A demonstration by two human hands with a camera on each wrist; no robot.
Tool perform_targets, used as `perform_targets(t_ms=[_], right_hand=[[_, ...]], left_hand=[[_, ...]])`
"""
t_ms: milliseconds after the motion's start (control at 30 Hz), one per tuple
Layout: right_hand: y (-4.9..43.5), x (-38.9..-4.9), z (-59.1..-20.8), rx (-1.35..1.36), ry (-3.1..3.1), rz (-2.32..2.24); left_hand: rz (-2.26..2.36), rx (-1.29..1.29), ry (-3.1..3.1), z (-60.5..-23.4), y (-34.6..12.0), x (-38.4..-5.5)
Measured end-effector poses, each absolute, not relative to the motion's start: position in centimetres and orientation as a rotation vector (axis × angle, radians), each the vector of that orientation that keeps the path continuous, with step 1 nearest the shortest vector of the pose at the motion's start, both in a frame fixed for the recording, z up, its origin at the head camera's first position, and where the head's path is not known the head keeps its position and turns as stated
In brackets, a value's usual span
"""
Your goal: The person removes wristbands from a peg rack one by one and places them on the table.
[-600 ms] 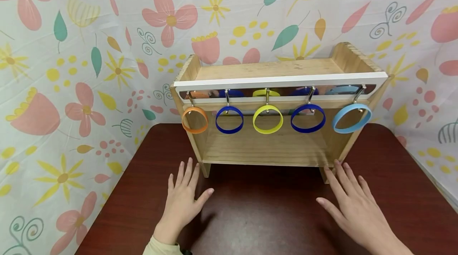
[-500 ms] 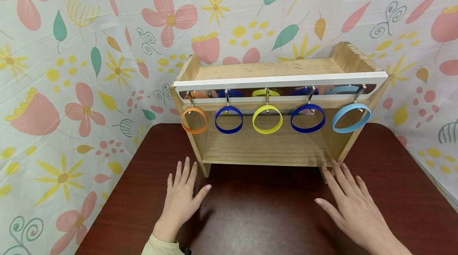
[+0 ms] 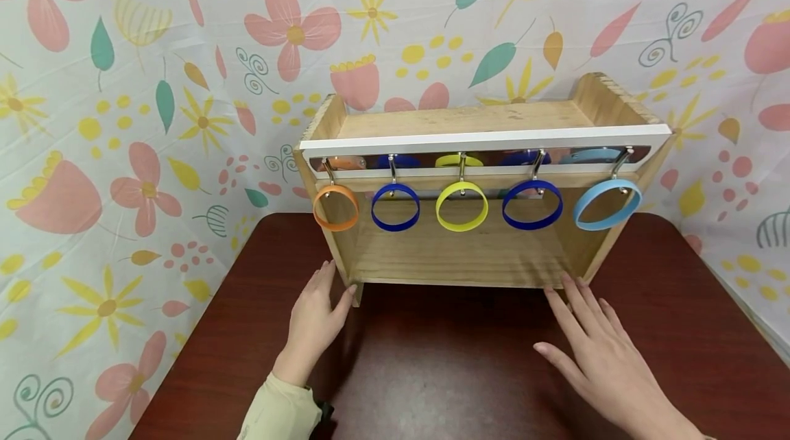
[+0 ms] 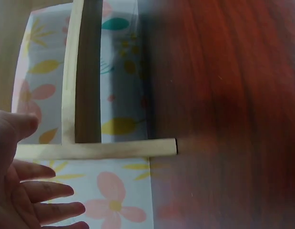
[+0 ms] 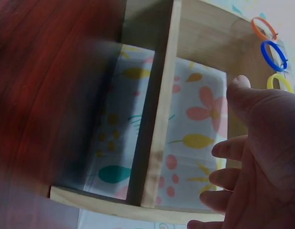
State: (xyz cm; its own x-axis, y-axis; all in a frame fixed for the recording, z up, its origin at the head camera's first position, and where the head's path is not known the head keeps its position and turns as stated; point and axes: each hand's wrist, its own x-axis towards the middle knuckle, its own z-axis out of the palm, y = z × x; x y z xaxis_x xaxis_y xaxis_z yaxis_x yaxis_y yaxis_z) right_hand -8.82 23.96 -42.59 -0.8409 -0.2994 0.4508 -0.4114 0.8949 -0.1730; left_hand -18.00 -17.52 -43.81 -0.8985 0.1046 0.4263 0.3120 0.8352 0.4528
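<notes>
The wooden rack (image 3: 457,255), pale and unpainted, stands upright on its legs on the dark red-brown table (image 3: 450,371). It has two side panels, an upper and a lower shelf, and a white strip (image 3: 487,138) across the upper front with a reflective inset. Metal hooks (image 3: 391,169) project from the strip. Five rings hang there, one per hook and mutually apart; viewed left to right: an orange ring (image 3: 335,226), a dark blue ring (image 3: 396,227), a yellow ring (image 3: 462,227), a second dark blue ring (image 3: 532,226) and a light blue ring (image 3: 607,225). The left hand (image 3: 313,316) straddles the rack's lower left side, thumb inward, fingers outside; contact could not be confirmed. The right hand (image 3: 601,358), fingers extended, is at the lower right front; contact likewise unconfirmed.
</notes>
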Motion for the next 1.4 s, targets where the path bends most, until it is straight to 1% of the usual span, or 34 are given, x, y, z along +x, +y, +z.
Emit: perform_targets(t_ms=[133,533,1033,1400], right_hand=[[23.6,-8.9,-42.2,0.538,-2.630,0.392],[22.3,-9.0,-41.1,0.628,-2.591,0.422],[20.3,-9.2,-39.9,0.683,-2.585,0.437],[18.4,-9.7,-38.4,0.777,-2.562,0.477]], left_hand=[[-0.889,-0.242,-2.606,-43.6,-17.0,-19.0],[-1.279,-0.141,-2.526,-44.1,-15.8,-21.6],[-1.299,-0.044,-2.535,-44.8,-15.1,-23.5],[-1.294,0.007,-2.534,-45.0,-14.9,-23.5]])
